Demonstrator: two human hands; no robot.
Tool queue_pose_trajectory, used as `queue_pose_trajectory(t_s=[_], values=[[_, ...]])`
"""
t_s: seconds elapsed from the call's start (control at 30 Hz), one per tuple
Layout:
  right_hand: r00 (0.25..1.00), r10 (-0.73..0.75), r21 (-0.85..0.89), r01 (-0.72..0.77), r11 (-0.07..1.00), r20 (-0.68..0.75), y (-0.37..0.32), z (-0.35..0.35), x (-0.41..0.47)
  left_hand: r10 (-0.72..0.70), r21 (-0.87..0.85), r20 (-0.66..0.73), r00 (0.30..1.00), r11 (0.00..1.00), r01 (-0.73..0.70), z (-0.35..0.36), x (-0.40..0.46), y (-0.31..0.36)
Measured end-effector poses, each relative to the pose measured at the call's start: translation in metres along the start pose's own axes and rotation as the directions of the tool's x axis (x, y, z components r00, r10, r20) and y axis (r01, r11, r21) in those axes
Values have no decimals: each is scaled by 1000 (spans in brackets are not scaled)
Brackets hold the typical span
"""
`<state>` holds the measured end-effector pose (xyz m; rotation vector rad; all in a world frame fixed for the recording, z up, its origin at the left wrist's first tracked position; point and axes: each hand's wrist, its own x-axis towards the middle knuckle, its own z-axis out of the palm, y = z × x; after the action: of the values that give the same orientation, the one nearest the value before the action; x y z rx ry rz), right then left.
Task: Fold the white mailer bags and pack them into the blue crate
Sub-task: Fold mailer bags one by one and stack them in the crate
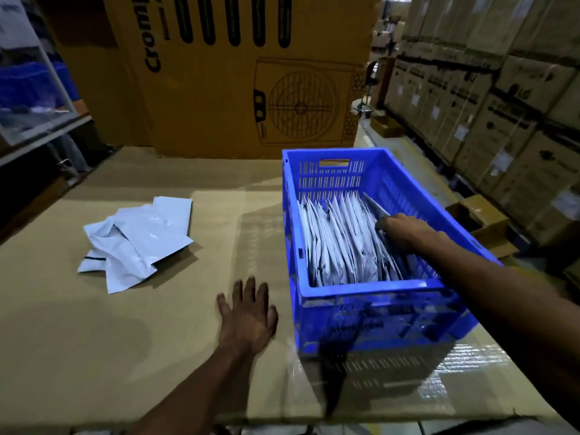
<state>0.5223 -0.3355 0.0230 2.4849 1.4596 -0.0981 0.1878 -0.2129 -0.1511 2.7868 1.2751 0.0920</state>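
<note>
A blue crate [370,291] stands on the cardboard work surface at the right. Inside it, several folded white mailer bags [332,243] stand on edge in a row. My right hand [405,229] reaches into the crate at the right end of the row and grips a folded mailer bag [375,207], with the fingers hidden behind it. My left hand [248,312] lies flat with spread fingers on the cardboard, just left of the crate's near corner. A loose pile of unfolded white mailer bags [135,241] lies on the cardboard to the left.
The cardboard work surface [94,340] is a large flat carton. A tall printed carton [238,73] stands behind it. Stacked cartons [489,98] line the aisle at the right, with a small open box [480,221] on the floor. A shelf [31,89] is at the far left.
</note>
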Motion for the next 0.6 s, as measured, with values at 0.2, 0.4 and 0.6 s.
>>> queue_pose_trajectory(t_s=[0.2, 0.4, 0.6], values=[[996, 40, 64, -35, 997, -85, -10, 1, 1, 3, -15, -6, 1000, 1000, -3, 4, -1, -1], [840, -90, 154, 202, 967, -534, -46, -23, 3, 43, -52, 45, 998, 998, -40, 0, -1, -11], [745, -214, 162, 397, 904, -631, -128, -60, 11, 40, -103, -35, 999, 994, -44, -2, -23, -53]])
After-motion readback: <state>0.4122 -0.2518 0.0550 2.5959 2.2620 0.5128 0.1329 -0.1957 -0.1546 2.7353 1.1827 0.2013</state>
